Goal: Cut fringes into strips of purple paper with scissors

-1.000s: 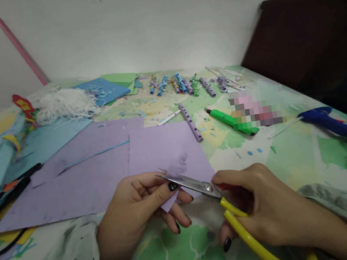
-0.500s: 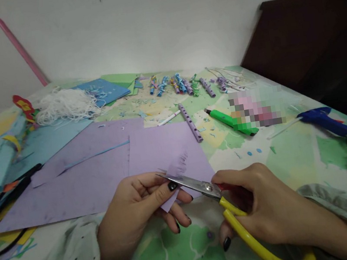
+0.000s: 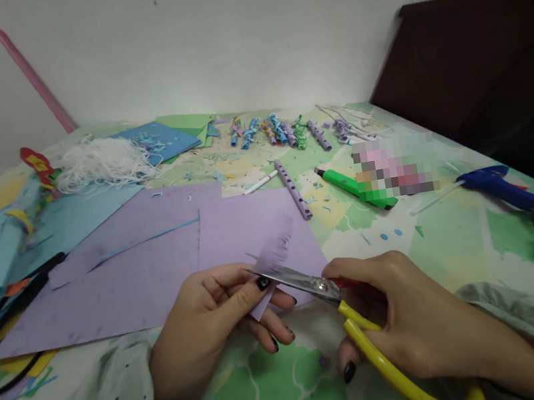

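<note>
My left hand (image 3: 224, 315) pinches a small purple paper strip (image 3: 277, 249) between thumb and fingers; the strip's upper part is cut into a fringe. My right hand (image 3: 401, 314) is wrapped round the yellow handles of the scissors (image 3: 390, 370). Their metal blades point left, slightly parted, and lie across the strip beside my left thumb. Beneath the strip is a square purple sheet (image 3: 235, 225), on top of a larger purple sheet (image 3: 139, 288).
A purple tube with holes (image 3: 293, 189), a green cutter (image 3: 356, 187) and a blue glue gun (image 3: 503, 186) lie beyond my hands. Fringed paper rolls (image 3: 279, 129) line the back. White string (image 3: 101, 162) is heaped at the back left.
The blades have closed somewhat on the strip, and the strip's fringed end has shifted slightly up and to the right. Both hands stay almost in place.
</note>
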